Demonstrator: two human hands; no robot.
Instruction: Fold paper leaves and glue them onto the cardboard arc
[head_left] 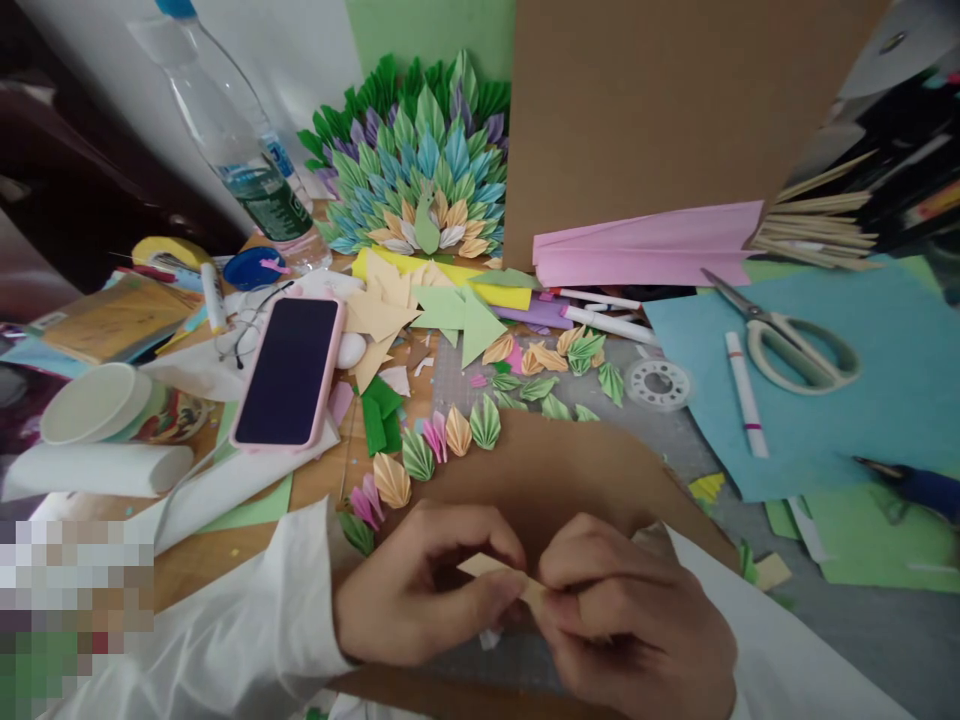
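Between my two hands is a small strip of pale yellow-orange paper. My left hand pinches one end between thumb and forefinger. The fingers of my right hand are closed round the other end, hiding part of it. Under and beyond my hands lies a brown cardboard piece with a curved edge. Pleated paper leaves stand along its left rim, among them a green leaf, an orange leaf and a pink leaf. More loose pleated leaves lie just past the cardboard.
A paper peacock leans at the back beside a tall cardboard sheet. Left are a phone, a paper cup and plastic bottles. Scissors, a marker and pliers lie right, near a tape roll.
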